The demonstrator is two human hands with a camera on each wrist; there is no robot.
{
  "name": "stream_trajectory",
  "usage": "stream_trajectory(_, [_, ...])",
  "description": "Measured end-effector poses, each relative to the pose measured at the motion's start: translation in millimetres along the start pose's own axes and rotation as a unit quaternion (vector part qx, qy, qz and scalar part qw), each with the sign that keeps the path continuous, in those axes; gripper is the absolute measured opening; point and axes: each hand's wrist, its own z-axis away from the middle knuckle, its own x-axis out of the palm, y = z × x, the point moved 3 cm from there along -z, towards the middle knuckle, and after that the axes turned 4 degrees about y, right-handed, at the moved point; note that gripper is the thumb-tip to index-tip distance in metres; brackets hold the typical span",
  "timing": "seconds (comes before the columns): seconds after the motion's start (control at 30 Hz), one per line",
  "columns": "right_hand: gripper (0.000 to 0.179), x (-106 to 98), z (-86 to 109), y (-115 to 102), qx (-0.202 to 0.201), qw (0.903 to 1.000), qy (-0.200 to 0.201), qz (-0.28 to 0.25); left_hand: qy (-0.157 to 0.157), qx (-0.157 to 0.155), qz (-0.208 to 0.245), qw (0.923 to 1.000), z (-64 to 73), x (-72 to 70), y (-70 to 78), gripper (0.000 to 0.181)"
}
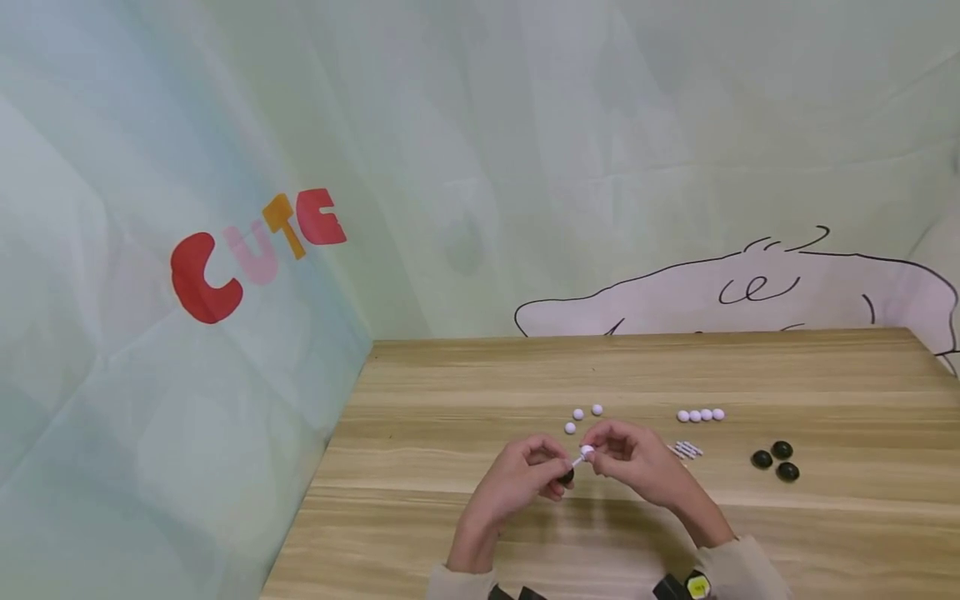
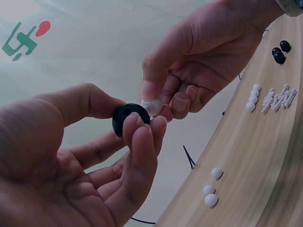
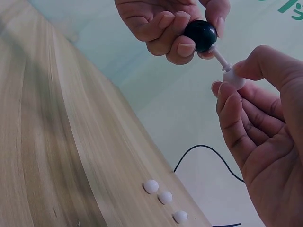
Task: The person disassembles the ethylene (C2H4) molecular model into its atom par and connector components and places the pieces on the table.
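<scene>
In the head view my left hand (image 1: 517, 477) pinches a black ball (image 1: 566, 477) between thumb and fingers. The left wrist view shows a dark hole in that black ball (image 2: 129, 117). Opposite it, my right hand (image 1: 633, 461) pinches a white ball (image 1: 587, 450). A short white connector rod (image 3: 220, 58) joins the two balls in the right wrist view, with a small collar beside the white ball (image 3: 234, 79). Both hands are held above the table, close together. How deep the rod sits in the black ball cannot be seen.
On the wooden table (image 1: 420, 400), three loose white balls (image 1: 577, 414) lie beyond the hands. To the right are a row of several white balls (image 1: 701, 415), a pile of white connector rods (image 1: 687, 450) and three black balls (image 1: 782, 450). A printed cloth (image 1: 450, 167) hangs behind.
</scene>
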Motion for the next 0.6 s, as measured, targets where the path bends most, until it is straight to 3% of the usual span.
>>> stream_trajectory(0.23, [0.011, 2.0, -4.8, 1.3, 0.017, 0.9998, -0.001, 0.008, 0.009, 0.005, 0.003, 0.9999, 0.6, -2.0, 0.3, 0.018])
stream_trajectory(0.6, [0.014, 5.5, -7.8, 2.5, -0.003, 1.0000, 0.001, -0.001, 0.024, 0.009, 0.010, 0.9996, 3.6, -4.3, 2.8, 0.016])
